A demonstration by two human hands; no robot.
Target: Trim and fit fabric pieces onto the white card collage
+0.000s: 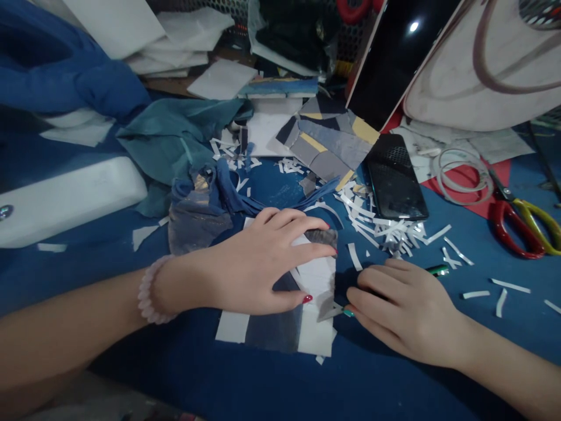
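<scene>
My left hand [258, 263] lies flat with fingers spread on a piece of white paper and dark grey sheet [274, 330], pressing it to the table. A pink bead bracelet circles the wrist. To the right of that piece, my right hand [403, 310] is closed round a slim green-handled knife [348, 313]. Its pale, pointed tip reaches the piece's right edge; its green end [438, 270] sticks out behind the hand. Most of the handle is hidden by my fingers. A white strip [315, 272] shows under my left fingers.
White paper scraps [398, 234] are scattered beyond my right hand. A black phone [397, 178] and red-and-yellow scissors [517, 216] lie at the right. Grey and yellow pieces [328, 143] are stacked at the back. Teal cloth [175, 134] and a white case [74, 196] are at the left.
</scene>
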